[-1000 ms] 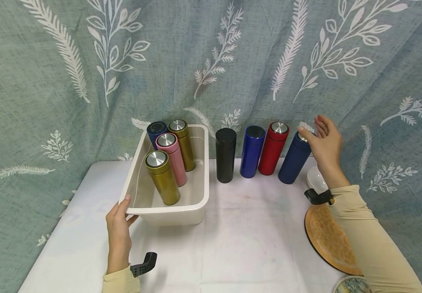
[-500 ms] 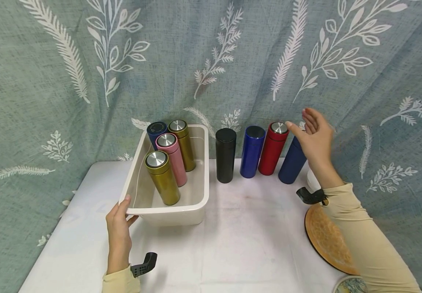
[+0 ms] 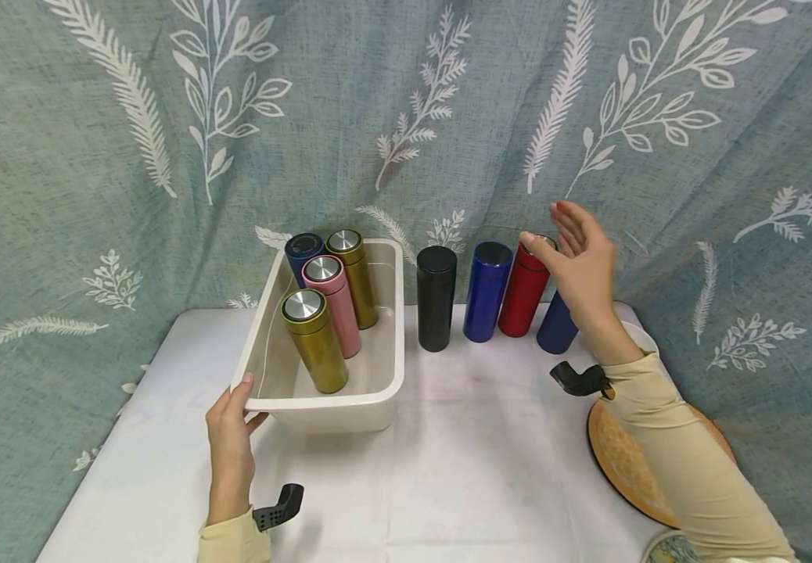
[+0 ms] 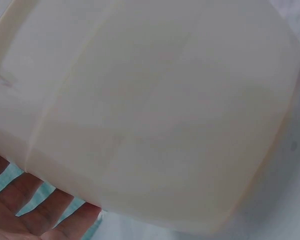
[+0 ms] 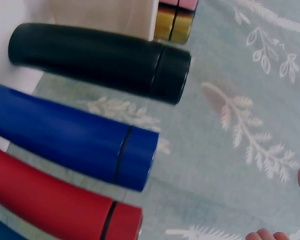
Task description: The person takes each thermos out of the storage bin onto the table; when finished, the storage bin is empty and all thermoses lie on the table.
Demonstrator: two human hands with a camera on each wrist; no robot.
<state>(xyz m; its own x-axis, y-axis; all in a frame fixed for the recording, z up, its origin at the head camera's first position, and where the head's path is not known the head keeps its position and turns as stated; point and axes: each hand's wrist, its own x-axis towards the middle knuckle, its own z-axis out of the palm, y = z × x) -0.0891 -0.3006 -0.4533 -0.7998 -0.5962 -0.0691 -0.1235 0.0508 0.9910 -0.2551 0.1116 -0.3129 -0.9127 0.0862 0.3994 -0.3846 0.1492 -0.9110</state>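
My left hand point(image 3: 228, 442) grips the white bin point(image 3: 350, 417) at its front left corner, thumb over the rim and fingers beneath. Inside stand a gold flask point(image 3: 326, 356), a pink flask point(image 3: 342, 313), another gold flask point(image 3: 361, 289) and a dark blue one point(image 3: 305, 249). Along the back, right of the bin, are a black flask point(image 3: 436, 305), a blue flask point(image 3: 485, 293), a red flask point(image 3: 522, 301) and a navy flask point(image 3: 557, 328). My right hand point(image 3: 582, 270) holds nothing; its thumb overlaps the red lid and its wrist partly hides the navy flask.
A round brown board point(image 3: 627, 461) lies at the right, partly under my right sleeve. Behind the forearm shows a white bowl point(image 3: 642, 336). A patterned dish point(image 3: 670, 549) sits at the lower edge. A leaf-print curtain point(image 3: 350, 117) hangs close behind the flasks.
My right hand has moved left and slightly up, from over the navy flask to over the red one. The left hand and the bin have stayed in place.
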